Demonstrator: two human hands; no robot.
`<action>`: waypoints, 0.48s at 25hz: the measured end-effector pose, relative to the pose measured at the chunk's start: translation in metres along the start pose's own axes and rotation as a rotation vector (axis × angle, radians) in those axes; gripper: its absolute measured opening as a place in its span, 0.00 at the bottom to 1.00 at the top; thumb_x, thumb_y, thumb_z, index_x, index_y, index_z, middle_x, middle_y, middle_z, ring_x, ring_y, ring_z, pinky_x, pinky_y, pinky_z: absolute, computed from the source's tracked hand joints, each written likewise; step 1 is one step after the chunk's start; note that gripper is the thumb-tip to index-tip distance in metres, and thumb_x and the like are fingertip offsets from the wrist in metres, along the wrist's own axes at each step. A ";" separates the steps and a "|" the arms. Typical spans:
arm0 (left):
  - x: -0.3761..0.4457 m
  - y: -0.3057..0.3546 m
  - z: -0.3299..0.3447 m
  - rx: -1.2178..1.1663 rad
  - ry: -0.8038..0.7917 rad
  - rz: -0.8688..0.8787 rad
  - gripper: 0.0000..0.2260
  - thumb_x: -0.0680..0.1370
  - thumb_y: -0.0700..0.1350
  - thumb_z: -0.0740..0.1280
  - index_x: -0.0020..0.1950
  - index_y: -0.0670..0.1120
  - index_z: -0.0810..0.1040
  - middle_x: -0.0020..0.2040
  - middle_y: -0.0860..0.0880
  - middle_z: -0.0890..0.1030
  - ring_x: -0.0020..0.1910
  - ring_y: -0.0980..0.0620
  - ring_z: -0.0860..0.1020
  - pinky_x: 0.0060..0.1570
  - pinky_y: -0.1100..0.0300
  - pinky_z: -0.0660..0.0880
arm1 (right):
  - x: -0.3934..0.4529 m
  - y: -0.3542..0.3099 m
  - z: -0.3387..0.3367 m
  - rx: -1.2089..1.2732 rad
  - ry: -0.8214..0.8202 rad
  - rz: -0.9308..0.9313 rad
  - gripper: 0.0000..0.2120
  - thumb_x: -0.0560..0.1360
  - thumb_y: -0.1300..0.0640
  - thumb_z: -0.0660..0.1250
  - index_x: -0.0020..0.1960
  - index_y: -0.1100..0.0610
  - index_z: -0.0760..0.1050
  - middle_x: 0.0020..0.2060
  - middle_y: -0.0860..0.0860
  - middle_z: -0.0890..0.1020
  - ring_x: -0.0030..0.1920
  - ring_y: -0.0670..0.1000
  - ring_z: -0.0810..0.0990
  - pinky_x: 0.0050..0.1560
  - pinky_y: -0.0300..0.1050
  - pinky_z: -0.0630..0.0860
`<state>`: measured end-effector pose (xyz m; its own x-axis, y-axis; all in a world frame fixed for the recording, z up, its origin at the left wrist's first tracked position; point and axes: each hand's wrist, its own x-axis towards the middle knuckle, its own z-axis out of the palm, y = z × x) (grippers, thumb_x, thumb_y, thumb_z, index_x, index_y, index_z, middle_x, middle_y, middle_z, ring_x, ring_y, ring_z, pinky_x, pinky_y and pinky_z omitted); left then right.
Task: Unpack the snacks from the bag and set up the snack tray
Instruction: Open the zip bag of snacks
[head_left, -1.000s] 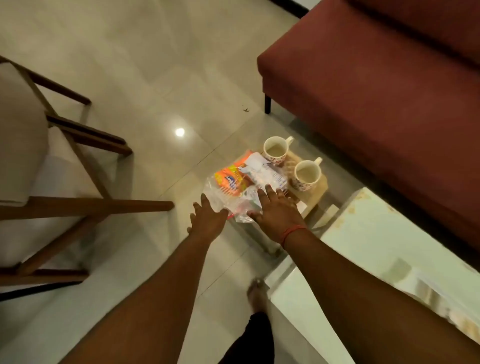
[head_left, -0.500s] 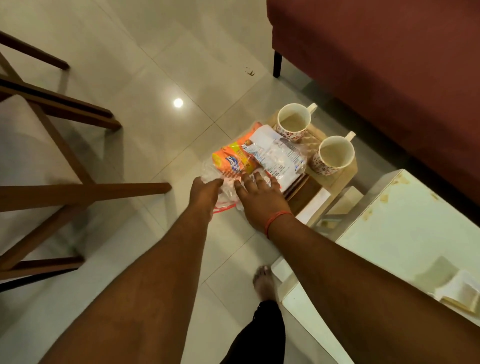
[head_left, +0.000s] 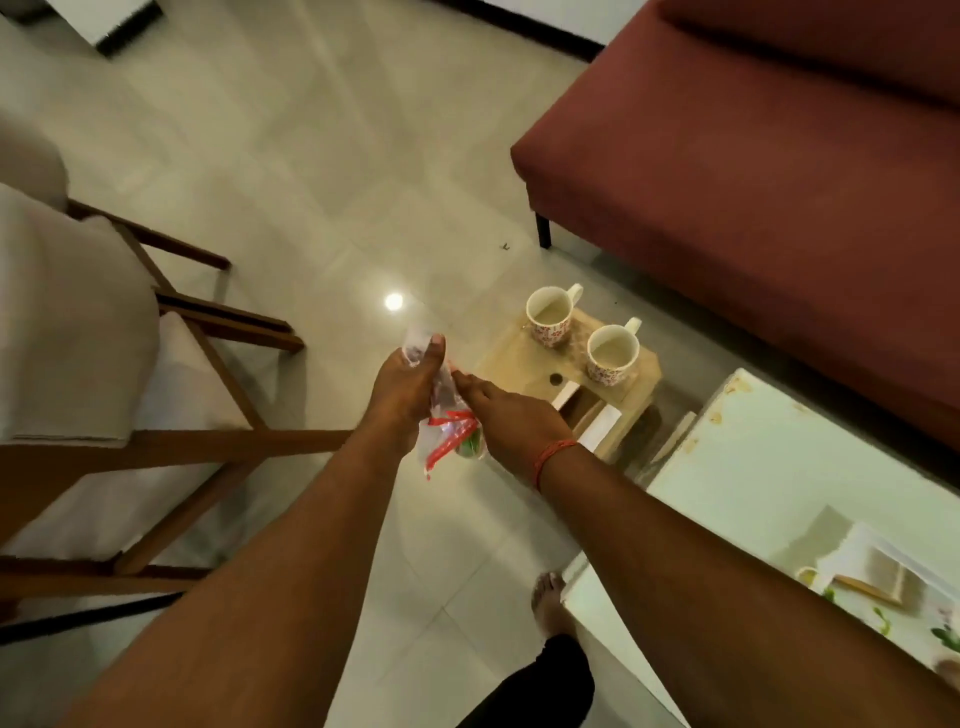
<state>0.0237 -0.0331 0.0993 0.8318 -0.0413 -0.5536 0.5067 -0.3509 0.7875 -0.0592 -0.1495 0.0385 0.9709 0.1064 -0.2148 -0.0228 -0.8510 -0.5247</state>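
Both hands are meeting above the floor, in front of a small wooden desk (head_left: 524, 358). The left hand (head_left: 402, 392) is holding a thin clear plastic bag (head_left: 447, 415): its grip is closed on the upper part of the bag, with the thumb pressing the plastic near the top edge. The bag is hanging down between the two hands, with red printing and something green showing through at its lower part. What is inside is too blurred to tell. The right hand (head_left: 506, 415) is lying just beside the bag with its fingers stretched forward and touching the plastic; its grip is looking released, not clenched. A red thread (head_left: 553, 457) is sitting around the right wrist.

On the small wooden desk two patterned cups (head_left: 550, 317) are standing near each other, both filled with a pale drink. A red sofa (head_left: 753, 182) is standing behind the desk. A white low table (head_left: 779, 467) is at the right, and a wooden chair (head_left: 171, 436) with a pale cushion is at the left. The floor (head_left: 311, 156) is of shiny light tiles. A bare foot (head_left: 550, 597) is showing at the bottom.
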 end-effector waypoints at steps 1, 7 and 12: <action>-0.022 0.014 0.009 0.016 -0.011 0.016 0.26 0.75 0.63 0.66 0.64 0.45 0.75 0.58 0.43 0.82 0.55 0.41 0.81 0.59 0.42 0.77 | -0.021 -0.001 -0.019 0.099 0.017 0.034 0.33 0.82 0.47 0.59 0.79 0.39 0.44 0.75 0.51 0.68 0.60 0.60 0.80 0.54 0.55 0.80; -0.183 0.056 0.093 -0.018 -0.196 0.082 0.16 0.77 0.54 0.70 0.58 0.44 0.80 0.51 0.41 0.85 0.49 0.40 0.84 0.52 0.42 0.81 | -0.206 0.040 -0.115 0.132 0.149 0.266 0.28 0.81 0.52 0.58 0.77 0.36 0.54 0.65 0.56 0.78 0.58 0.59 0.80 0.60 0.53 0.77; -0.306 0.046 0.201 -0.089 -0.365 0.062 0.09 0.79 0.47 0.68 0.53 0.41 0.79 0.30 0.48 0.80 0.27 0.52 0.78 0.38 0.53 0.81 | -0.409 0.110 -0.156 0.225 0.424 0.635 0.25 0.81 0.51 0.59 0.77 0.48 0.61 0.67 0.59 0.77 0.65 0.62 0.76 0.63 0.54 0.74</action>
<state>-0.2533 -0.2250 0.2504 0.7341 -0.3960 -0.5516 0.4888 -0.2556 0.8341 -0.4216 -0.3669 0.1972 0.7630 -0.6076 -0.2206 -0.6063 -0.5543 -0.5702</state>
